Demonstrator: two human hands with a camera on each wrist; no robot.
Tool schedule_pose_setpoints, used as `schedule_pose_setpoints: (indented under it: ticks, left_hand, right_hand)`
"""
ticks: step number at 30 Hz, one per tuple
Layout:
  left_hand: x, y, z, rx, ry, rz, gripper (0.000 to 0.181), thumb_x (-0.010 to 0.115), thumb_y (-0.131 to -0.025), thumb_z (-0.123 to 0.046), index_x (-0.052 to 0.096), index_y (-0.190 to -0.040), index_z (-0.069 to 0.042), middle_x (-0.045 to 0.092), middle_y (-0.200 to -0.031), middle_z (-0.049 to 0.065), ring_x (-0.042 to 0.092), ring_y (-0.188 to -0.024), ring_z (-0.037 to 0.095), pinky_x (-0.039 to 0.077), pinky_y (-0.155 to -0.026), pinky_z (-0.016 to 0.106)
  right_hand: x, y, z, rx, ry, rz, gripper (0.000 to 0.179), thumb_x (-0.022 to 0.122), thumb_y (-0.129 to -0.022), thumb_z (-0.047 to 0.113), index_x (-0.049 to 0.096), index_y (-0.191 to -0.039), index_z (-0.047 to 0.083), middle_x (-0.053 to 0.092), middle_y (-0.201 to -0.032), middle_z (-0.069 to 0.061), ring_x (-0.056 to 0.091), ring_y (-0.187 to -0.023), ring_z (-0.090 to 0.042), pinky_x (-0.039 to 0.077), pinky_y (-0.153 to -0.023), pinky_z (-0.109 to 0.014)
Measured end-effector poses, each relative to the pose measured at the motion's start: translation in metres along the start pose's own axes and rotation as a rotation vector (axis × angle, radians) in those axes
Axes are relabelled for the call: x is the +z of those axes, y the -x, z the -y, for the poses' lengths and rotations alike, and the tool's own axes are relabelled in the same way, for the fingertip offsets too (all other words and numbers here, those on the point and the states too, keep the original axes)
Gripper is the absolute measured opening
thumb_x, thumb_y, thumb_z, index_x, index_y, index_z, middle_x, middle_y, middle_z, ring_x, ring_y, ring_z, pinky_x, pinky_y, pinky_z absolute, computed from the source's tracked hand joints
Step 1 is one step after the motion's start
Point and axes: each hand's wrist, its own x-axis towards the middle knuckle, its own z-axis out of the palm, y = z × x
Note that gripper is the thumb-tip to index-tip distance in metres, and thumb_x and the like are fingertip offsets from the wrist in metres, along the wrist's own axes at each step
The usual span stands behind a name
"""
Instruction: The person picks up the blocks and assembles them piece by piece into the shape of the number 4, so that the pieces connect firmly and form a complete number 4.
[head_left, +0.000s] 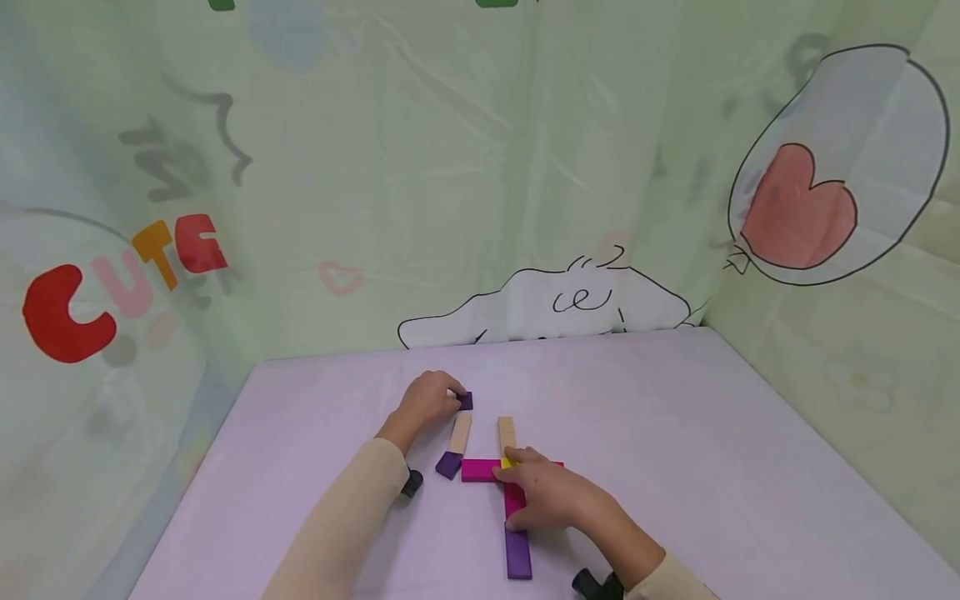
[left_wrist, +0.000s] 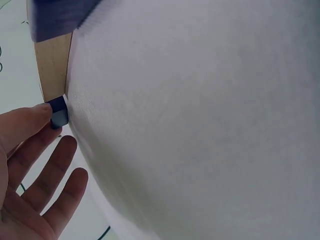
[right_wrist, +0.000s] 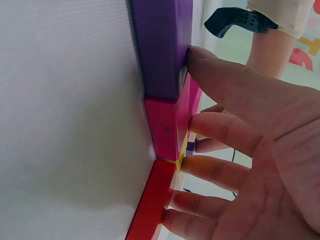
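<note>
My left hand (head_left: pixel 426 402) pinches a small dark purple block (head_left: pixel 466 401) between thumb and finger, at the far end of a pale wooden block (head_left: pixel 461 434). Another dark purple block (head_left: pixel 449 465) lies tilted at that wooden block's near end. To the right, blocks form a cross: a pink one (head_left: pixel 480 471) on the left arm, a yellow one (head_left: pixel 508 462) in the middle, a wooden one (head_left: pixel 507 431) beyond. A magenta block (head_left: pixel 514 498) and a long purple block (head_left: pixel 517 552) run nearer. My right hand (head_left: pixel 551 490) rests its spread fingertips along the cross, partly covering a red block (right_wrist: pixel 151 202).
The blocks lie on a pale lilac tabletop (head_left: pixel 712 467). A printed curtain (head_left: pixel 465 167) stands behind and at the sides of the table. Black wrist devices (head_left: pixel 596 585) show by both forearms, under beige sleeves (head_left: pixel 345 517).
</note>
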Motion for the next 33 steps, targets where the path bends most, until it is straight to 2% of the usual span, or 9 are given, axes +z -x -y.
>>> schedule_pose_setpoints:
  ticks: [16,27,30,33]
  left_hand:
    - [0.0008,-0.0005,0.0013,-0.004,0.015,0.042,0.026,0.071,-0.090,-0.006,0.083,-0.110,-0.017,0.076,-0.122,0.004,0.066,-0.124,0.027,0.052,-0.105,0.045]
    - [0.0014,0.0017,0.0008,-0.001,0.002,0.034,0.028,0.064,-0.096,-0.003,0.083,-0.111,-0.017,0.076,-0.122,0.005,0.066,-0.124,0.028,0.052,-0.106,0.044]
    - [0.0012,0.0031,-0.0006,0.015,-0.009,0.045,0.030,0.060,-0.099,-0.003,0.081,-0.116,-0.016,0.075,-0.126,0.005,0.065,-0.127,0.027,0.050,-0.109,0.044]
    - [0.0018,0.0048,-0.0025,0.025,-0.024,0.076,0.039,0.053,-0.101,0.000,0.075,-0.127,-0.017,0.070,-0.136,0.005,0.060,-0.135,0.028,0.046,-0.114,0.045]
  right_hand:
    - [-0.0024,0.0007,0.0006,-0.004,-0.004,0.009,0.065,0.088,-0.082,0.028,0.066,-0.140,0.012,0.044,-0.160,-0.015,0.038,-0.150,-0.038,0.049,-0.109,-0.054]
    - [-0.0006,0.0000,-0.0015,-0.013,0.003,-0.002,0.064,0.088,-0.081,0.028,0.066,-0.140,0.012,0.044,-0.160,-0.015,0.038,-0.150,-0.039,0.048,-0.111,-0.053]
    - [0.0000,-0.0003,-0.0021,-0.011,0.005,-0.002,0.064,0.088,-0.081,0.028,0.066,-0.139,0.012,0.045,-0.160,-0.015,0.038,-0.150,-0.039,0.049,-0.110,-0.053]
    - [-0.0001,-0.0005,-0.0021,-0.012,0.007,-0.001,0.064,0.088,-0.081,0.028,0.067,-0.139,0.012,0.045,-0.160,-0.015,0.039,-0.149,-0.039,0.049,-0.109,-0.053]
